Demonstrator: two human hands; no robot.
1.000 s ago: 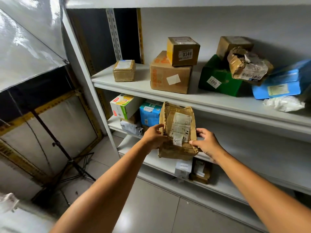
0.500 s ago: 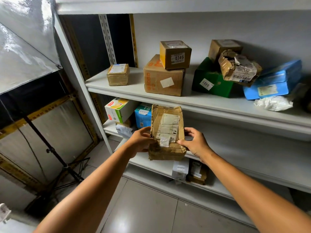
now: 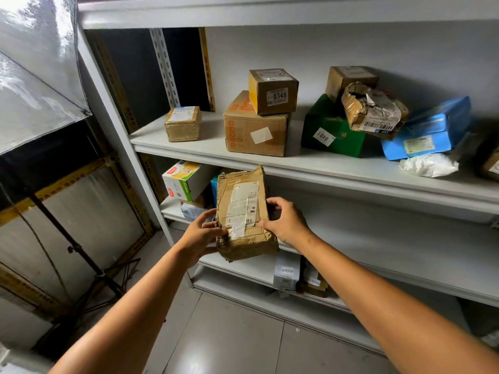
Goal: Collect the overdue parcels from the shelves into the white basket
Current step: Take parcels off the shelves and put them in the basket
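Parcel [image 3: 244, 214]: brown, crumpled, heavily taped, white label on the front. Held upright in the air between both hands, off the shelves [image 3: 351, 171] and in front of the middle level, label facing the camera. Gripped at the lower left edge by the left hand [image 3: 201, 237], thumb pressed on the front face, fingers [image 3: 209, 221] wrapped behind. Clasped on the right edge by the right hand [image 3: 289, 225], fingers [image 3: 274, 203] curled round the side, thumb resting by the label's lower corner.

Probably at the label-checking stage, judging by the label turned up to view. No white basket anywhere in view, so contents unknown. One item lifted, not yet dropped in.

Plenty left on the racks. Top level: small taped box [image 3: 183, 124], large brown carton [image 3: 255, 133] with the box marked 0346 [image 3: 272, 91] on top, green box [image 3: 333, 130], torn wrapped package [image 3: 374, 110] leaning over it, blue box [image 3: 429, 130], white bag [image 3: 429, 164]. Middle level: white-and-green carton [image 3: 185, 183] at the left end. Lower level: white box [image 3: 286, 271] just beside a brown packet [image 3: 313, 282]. Overdue or not: cannot tell, labels too small to read for dates. Early to midway at best, as a guess, with most of the sorting and every carry to the basket from these racks yet to do.
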